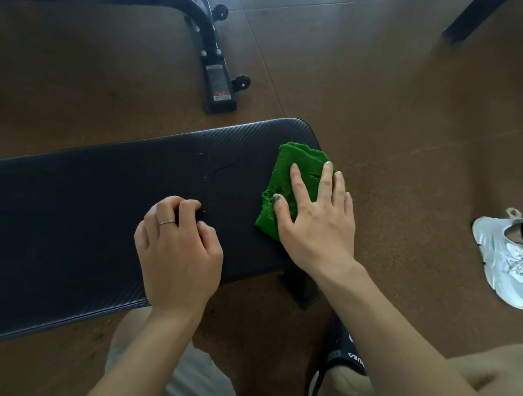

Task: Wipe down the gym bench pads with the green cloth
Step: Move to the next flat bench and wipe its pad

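Observation:
A long black bench pad [96, 207] with a woven texture runs from the left edge to the middle of the view. A folded green cloth [298, 172] lies on the pad's right end. My right hand [316, 219] presses flat on the cloth, fingers spread, covering its near part. My left hand [179, 248] rests on the pad to the left of the cloth, its fingers curled under, holding nothing; it wears a ring.
Brown rubber flooring [409, 130] surrounds the bench. A black machine frame [213, 62] with small wheels stands beyond the pad. Another person's white sneaker [505, 256] is on the right. My knees and a black sandal [342, 359] are below the pad.

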Available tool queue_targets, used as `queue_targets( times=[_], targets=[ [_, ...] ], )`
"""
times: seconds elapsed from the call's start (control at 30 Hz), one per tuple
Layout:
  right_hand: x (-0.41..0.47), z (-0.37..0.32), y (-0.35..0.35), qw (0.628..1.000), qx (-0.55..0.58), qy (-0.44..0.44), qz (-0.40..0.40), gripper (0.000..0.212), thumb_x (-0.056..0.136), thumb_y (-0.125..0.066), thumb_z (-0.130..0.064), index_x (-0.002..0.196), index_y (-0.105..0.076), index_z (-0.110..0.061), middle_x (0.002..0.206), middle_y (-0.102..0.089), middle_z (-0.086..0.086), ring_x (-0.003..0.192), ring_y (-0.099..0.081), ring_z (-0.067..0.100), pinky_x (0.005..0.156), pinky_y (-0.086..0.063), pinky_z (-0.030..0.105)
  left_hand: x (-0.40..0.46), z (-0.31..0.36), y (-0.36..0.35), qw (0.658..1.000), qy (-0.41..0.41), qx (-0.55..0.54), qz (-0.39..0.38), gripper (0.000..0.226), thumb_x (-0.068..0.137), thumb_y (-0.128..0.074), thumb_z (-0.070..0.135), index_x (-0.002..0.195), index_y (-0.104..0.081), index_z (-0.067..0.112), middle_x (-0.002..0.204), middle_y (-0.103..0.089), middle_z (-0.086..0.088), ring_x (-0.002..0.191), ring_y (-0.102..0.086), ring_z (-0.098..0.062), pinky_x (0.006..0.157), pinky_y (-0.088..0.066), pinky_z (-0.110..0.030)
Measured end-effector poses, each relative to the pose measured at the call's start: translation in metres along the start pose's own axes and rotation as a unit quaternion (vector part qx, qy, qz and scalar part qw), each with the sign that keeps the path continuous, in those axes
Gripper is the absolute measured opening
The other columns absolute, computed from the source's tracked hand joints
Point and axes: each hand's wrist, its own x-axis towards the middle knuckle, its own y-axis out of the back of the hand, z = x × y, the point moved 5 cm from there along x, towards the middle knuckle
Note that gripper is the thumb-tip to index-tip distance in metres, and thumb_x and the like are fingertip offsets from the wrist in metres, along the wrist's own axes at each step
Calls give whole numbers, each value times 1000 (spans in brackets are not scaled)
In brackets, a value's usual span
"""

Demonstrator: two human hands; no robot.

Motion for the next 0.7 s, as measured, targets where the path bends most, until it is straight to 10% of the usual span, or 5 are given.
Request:
queue_targets(
  times=[0.2,0.7],
  targets=[
    [74,-5,18,998,41,-30,24,55,109,-20,-50,163,-13,-43,173,-8,13,153,-25,33,113,-37,48,1,1,0,1000,-8,12,3,29,97,-45,23,122,-58,15,127,-53,-8,126,-51,-32,112,-37,-51],
    [14,2,3,999,-16,17,26,57,109,-17,-47,165,-7,-38,174,0,6,160,3,28,130,-3,43,1,0,-2,1000,-14,6,-1,30,96,-44,27,120,-58,16,127,-54,-7,125,-51,-32,110,-39,-52]
  ],
)
